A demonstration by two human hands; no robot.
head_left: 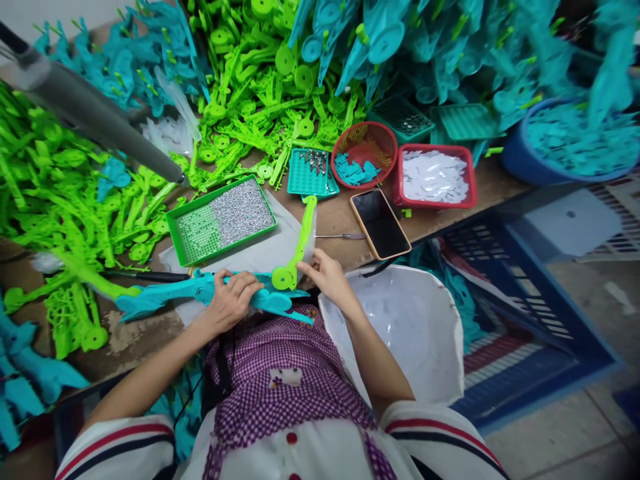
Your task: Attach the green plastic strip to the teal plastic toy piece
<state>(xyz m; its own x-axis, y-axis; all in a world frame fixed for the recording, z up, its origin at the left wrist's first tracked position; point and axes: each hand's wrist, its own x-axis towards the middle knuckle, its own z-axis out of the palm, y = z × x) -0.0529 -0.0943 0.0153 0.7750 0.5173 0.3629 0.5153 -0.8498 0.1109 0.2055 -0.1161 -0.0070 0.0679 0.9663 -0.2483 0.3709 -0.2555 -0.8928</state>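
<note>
Across my lap and the table's front edge lies a long turquoise plastic part (pixel 175 291). My left hand (pixel 232 300) is closed over its middle, palm down. A lime green plastic arm with a round disc end (pixel 303 241) stands out from the turquoise part, its narrow end pointing away from me. The fingers of my right hand (pixel 327 275) pinch the edge of the green arm near its disc. A green tray of small metal pieces (pixel 245 210) sits on a white sheet (pixel 273 233) beyond my hands.
Piles of lime green parts (pixel 240 120) and turquoise parts (pixel 450 47) fill the back. A phone (pixel 380 223), red basket (pixel 390 160), red tray (pixel 473 177) and blue tub (pixel 520 157) stand right. A grey tool (pixel 105 107) slants in from the upper left.
</note>
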